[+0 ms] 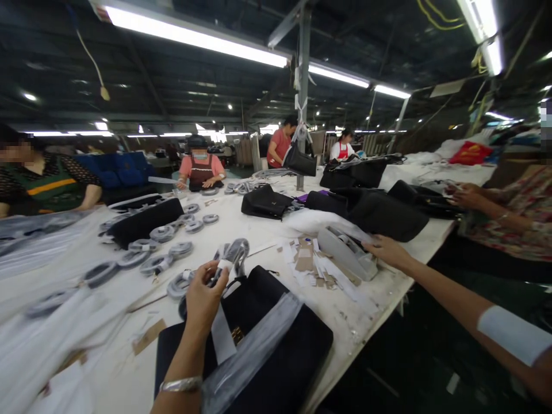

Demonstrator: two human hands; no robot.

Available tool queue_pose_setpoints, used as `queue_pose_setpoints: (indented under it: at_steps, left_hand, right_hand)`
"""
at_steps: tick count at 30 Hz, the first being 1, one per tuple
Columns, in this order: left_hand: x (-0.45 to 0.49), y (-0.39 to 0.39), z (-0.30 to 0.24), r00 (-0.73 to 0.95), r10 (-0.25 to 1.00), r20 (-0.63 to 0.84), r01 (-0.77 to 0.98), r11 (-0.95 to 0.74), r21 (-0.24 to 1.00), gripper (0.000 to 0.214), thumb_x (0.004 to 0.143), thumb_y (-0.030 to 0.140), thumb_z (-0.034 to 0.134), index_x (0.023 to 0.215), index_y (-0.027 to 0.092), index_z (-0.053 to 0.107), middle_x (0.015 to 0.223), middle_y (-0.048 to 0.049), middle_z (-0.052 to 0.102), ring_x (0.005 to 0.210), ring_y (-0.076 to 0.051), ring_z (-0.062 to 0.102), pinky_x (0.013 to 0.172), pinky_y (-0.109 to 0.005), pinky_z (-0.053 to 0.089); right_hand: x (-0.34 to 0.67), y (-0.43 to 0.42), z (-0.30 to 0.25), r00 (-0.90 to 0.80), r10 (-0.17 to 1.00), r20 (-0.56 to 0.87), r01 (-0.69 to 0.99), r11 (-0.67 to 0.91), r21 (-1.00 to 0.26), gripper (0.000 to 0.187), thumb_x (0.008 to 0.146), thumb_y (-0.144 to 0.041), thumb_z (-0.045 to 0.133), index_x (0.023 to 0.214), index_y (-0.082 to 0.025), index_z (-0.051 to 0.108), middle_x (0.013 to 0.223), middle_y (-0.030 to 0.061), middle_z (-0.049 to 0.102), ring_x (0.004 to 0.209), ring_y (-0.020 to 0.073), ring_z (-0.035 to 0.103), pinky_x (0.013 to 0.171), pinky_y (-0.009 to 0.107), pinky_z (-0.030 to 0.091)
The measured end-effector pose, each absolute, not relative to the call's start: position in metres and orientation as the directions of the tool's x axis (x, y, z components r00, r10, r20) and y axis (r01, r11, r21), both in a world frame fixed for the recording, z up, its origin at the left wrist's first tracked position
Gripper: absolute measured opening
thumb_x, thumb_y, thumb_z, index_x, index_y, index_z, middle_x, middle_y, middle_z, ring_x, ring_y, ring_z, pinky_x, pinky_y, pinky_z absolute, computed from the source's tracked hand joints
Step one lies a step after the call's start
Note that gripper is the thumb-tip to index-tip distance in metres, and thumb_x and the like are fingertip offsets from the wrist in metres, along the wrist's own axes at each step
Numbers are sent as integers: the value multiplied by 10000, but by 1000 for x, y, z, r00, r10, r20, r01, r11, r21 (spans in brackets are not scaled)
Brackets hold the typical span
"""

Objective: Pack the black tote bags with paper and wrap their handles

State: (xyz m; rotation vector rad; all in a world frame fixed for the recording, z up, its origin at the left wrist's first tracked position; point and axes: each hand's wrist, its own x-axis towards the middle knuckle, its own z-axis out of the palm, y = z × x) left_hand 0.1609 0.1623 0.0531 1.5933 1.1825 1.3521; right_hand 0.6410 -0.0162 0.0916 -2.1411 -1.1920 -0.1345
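Note:
My left hand is closed around a coiled strap in clear plastic with a white band, held above a black handbag. The bag lies on the table before me, with a strip of clear plastic wrap across it and a gold-coloured clasp. Off to the right, my right hand has its fingers drawn together at the end of a pale grey tape dispenser. What is between those fingertips is too small to make out.
Several wrapped strap coils lie across the left of the white table. Paper scraps sit beside the dispenser. More black bags stand farther back. Co-workers are around the table, one close on the right. A metal post rises behind.

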Motion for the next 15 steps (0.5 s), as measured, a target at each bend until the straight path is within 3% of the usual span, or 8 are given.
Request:
queue_pose_setpoints:
  at_steps: [6,11,13,15]
  left_hand:
    - [161,160,53,22,955,297,208,-295,933,477,726,497,725,1088,197,641,1025,-95,753,966,-263,716,811,-347,568]
    - [161,165,50,17,959,283,203,-281,938,498,712,509,727,1089,196,642,1030,-105,752,973,-270,715,837,-373,568]
    - [161,166,49,12,961,277,199,-274,941,495,710,506,727,1091,201,641,1038,-106,751,993,-276,710,828,-372,571]
    - [161,166,49,16,960,278,203,-275,940,493,714,503,727,1096,204,641,1042,-103,750,987,-275,711,798,-359,577]
  right_hand:
    - [648,-7,82,687,711,153,522,-335,-784,305,764,-464,684,676,-189,780,1185,176,696,1049,361,650,858,442,500]
    - [655,-24,101,714,691,114,367,-230,-901,172,720,-365,725,714,-203,781,1406,138,564,1226,362,554,920,434,489]
    - [656,-39,107,716,688,114,328,-188,-926,154,756,-345,703,742,-217,787,1419,112,557,1270,335,522,948,403,475]
    - [656,-55,107,720,689,82,280,-181,-943,167,786,-331,692,793,-202,798,1339,147,618,1236,316,553,934,381,478]
